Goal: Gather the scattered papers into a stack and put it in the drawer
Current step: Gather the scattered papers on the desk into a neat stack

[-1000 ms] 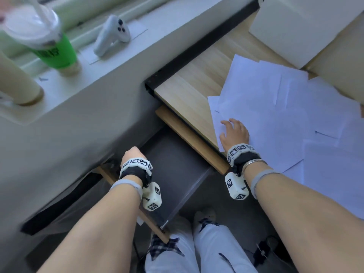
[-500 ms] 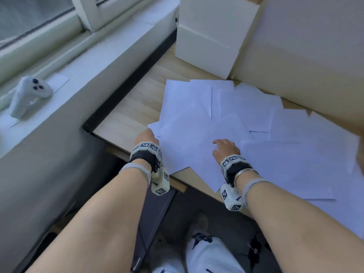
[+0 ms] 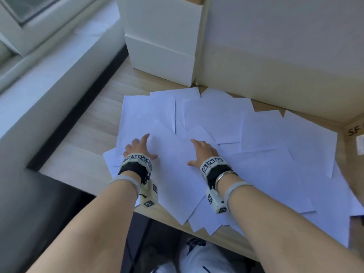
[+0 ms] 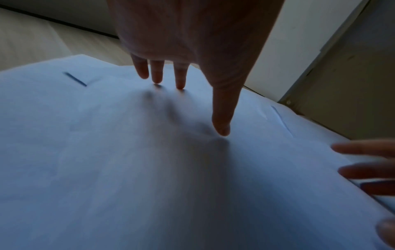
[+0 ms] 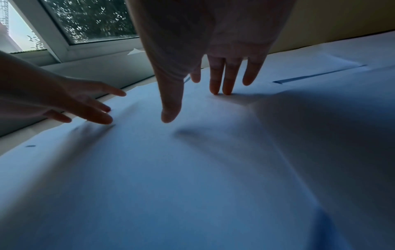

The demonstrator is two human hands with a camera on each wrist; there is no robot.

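Observation:
Several white papers [image 3: 256, 154] lie scattered and overlapping across the wooden desk [image 3: 82, 154]. My left hand [image 3: 146, 147] rests flat on the sheets near their left edge, fingers straight and spread. About a hand's width to its right, my right hand [image 3: 199, 152] presses flat on the same top sheet. The left wrist view shows the left fingertips [image 4: 180, 86] touching paper [image 4: 107, 152]. In the right wrist view the right fingertips [image 5: 220, 92] touch paper [image 5: 192, 169]. Neither hand holds anything. Part of the dark drawer [image 3: 137, 231] shows below the desk's front edge.
Two stacked white boxes [image 3: 163, 52] stand at the back of the desk beside a pale wall panel [image 3: 275, 56]. A cardboard box [image 3: 354, 138] marked SF sits at the right edge. A window sill [image 3: 49, 85] runs along the left. Some sheets overhang the front edge.
My left hand has come up from the drawer onto the papers. My right hand has slid further onto the sheets. The view has swung from the drawer to the desk.

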